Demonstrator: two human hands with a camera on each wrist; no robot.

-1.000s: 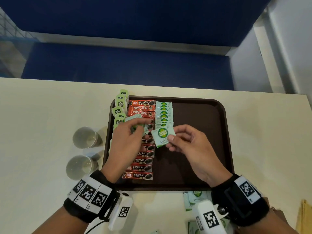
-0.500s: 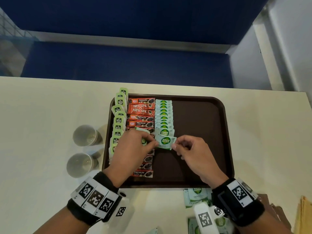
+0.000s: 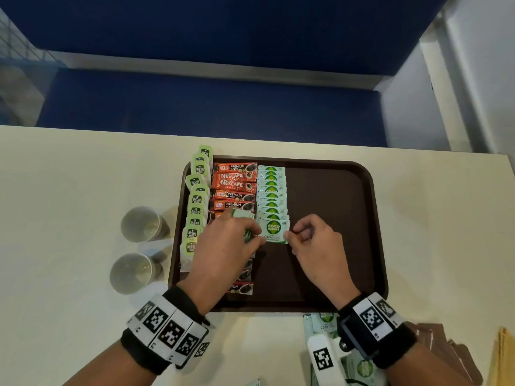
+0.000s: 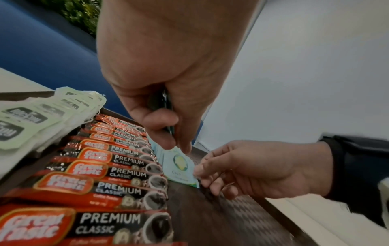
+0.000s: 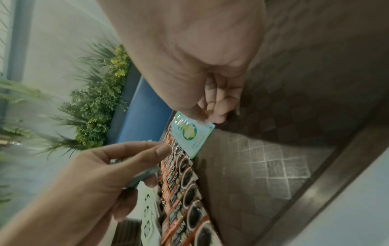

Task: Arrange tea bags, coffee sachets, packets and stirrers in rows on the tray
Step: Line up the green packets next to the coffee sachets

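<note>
A dark brown tray (image 3: 334, 190) sits on a cream bench (image 3: 69, 176) and carries three rows running away from the person: tea bags (image 3: 196, 201) with green tags along the left rim, red and black coffee sachets (image 3: 235, 188) next to them, and white-and-green sugar packets (image 3: 271, 190) overlapping one another just right of the sachets. The nearest sugar packet (image 3: 273, 229) lies at the near end of that row, over the packet behind it. The right hand (image 3: 315, 246) pinches its near right corner between thumb and forefinger, with the other fingers (image 5: 223, 106) curled under. The left hand (image 3: 225, 246) is just beside the packet's left edge; from the left wrist view a fingertip touches down on its far left part. That hand's fingers (image 4: 160, 129) are also curled round a small stack of more packets (image 3: 242, 214), green edges showing between the knuckles. The right half of the tray is bare. Two clear plastic cups (image 3: 139, 246) stand on the bench left of the tray. More sugar packets (image 3: 320, 321) lie on the bench near the tray's near edge, partly hidden by the right wrist band, and brown packets (image 3: 434, 338) lie further right.
</note>
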